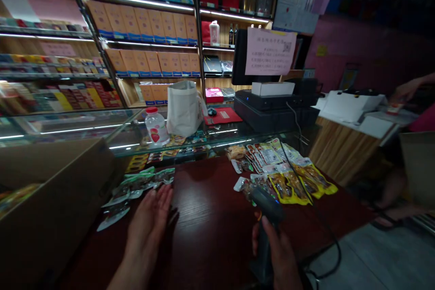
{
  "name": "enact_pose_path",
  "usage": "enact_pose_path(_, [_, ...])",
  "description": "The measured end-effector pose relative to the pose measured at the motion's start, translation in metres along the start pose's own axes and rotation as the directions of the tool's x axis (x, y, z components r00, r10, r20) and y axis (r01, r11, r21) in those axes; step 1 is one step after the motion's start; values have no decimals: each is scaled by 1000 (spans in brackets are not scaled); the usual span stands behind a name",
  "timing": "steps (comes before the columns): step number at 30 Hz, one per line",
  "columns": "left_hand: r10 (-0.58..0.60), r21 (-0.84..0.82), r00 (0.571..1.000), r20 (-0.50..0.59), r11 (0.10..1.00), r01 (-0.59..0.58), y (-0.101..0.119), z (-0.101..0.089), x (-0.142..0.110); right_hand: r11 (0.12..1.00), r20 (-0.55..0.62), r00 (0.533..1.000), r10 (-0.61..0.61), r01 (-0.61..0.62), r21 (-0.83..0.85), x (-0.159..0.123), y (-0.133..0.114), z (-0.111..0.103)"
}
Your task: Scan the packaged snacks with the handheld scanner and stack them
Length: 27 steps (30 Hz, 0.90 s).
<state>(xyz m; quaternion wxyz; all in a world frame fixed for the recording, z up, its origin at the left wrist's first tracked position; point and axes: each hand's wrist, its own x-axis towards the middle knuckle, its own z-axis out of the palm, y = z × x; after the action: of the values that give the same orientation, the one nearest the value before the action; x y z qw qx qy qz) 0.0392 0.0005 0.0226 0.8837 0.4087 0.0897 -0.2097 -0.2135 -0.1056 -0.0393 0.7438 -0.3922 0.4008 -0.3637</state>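
In my right hand (277, 249) is a dark barcode scanner (267, 206), gripped by its handle, with its cable rising over the counter. Nothing is held in my left hand (149, 217), whose fingers are stretched out, palm turned to the right. Just beyond its fingertips lies a row of clear vacuum-sealed snack packs (142, 183); whether the fingers touch them I cannot tell. Past the scanner's head, more packs are spread in rows on the right, some in yellow-edged bags (299, 183) and some in pale printed packets (270, 154).
An open cardboard box (64, 190) stands at the left edge. Behind the dark red counter (200, 235) are a clear red-lidded jar (157, 129), a white bag (183, 108) and a monitor (240, 59) with a paper sheet. Other people's arms (413, 88) show at the right.
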Motion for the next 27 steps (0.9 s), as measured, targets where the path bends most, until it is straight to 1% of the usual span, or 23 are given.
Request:
enact_pose_path(1, [-40,109,997,73,994,32,-14,6,-2,999,-31,999,-22,23,28,2,-2,-4])
enact_pose_path(2, [-91,245,982,165,968,48,-29,12,-3,997,-65,997,-43,47,62,4,-4,-8])
enact_pose_path(3, [-128,417,954,271,909,4,-45,19,-3,992,-95,994,-63,73,100,6,-6,-11])
enact_pose_path(4, [-155,580,912,379,808,-103,-61,27,-1,986,-124,989,-77,94,137,8,-8,-14])
enact_pose_path(5, [-163,701,858,487,658,-273,-76,35,1,979,-146,985,-88,113,169,10,-9,-16])
enact_pose_path(6, [-151,759,806,573,469,-452,-90,43,3,974,-159,983,-92,123,193,11,-10,-18])
enact_pose_path(7, [-146,762,769,622,341,-551,-103,52,5,970,-169,981,-91,126,208,13,-11,-19])
enact_pose_path(8, [-135,752,746,652,243,-613,-115,60,6,968,-174,981,-91,128,216,14,-11,-20])
enact_pose_path(9, [-122,748,740,661,186,-637,-124,67,6,967,-177,980,-92,130,217,16,-10,-19])
enact_pose_path(11, [-109,751,743,660,128,-648,-140,79,4,967,-180,978,-106,143,209,18,-9,-18])
enact_pose_path(13, [-102,755,748,656,85,-650,-149,85,2,968,-193,976,-105,144,204,20,-8,-16])
enact_pose_path(14, [-100,754,748,656,84,-651,-152,86,1,968,-200,975,-95,137,209,20,-8,-16])
enact_pose_path(16, [-107,743,736,669,123,-657,-155,83,3,968,-204,976,-78,123,220,21,-8,-16])
enact_pose_path(19, [-148,719,709,690,261,-645,-149,69,11,971,-167,982,-94,127,200,23,-6,-18])
enact_pose_path(20, [-162,715,707,689,315,-625,-146,63,14,975,-148,984,-97,124,186,24,-5,-19])
enact_pose_path(22, [-183,717,720,670,413,-562,-135,50,19,981,-111,989,-99,115,155,26,-5,-19])
enact_pose_path(24, [-196,719,740,644,486,-497,-120,38,23,986,-64,992,-108,115,118,29,-10,-15])
enact_pose_path(27, [-181,678,793,582,646,-350,-95,23,28,990,46,989,-143,142,25,35,-26,1])
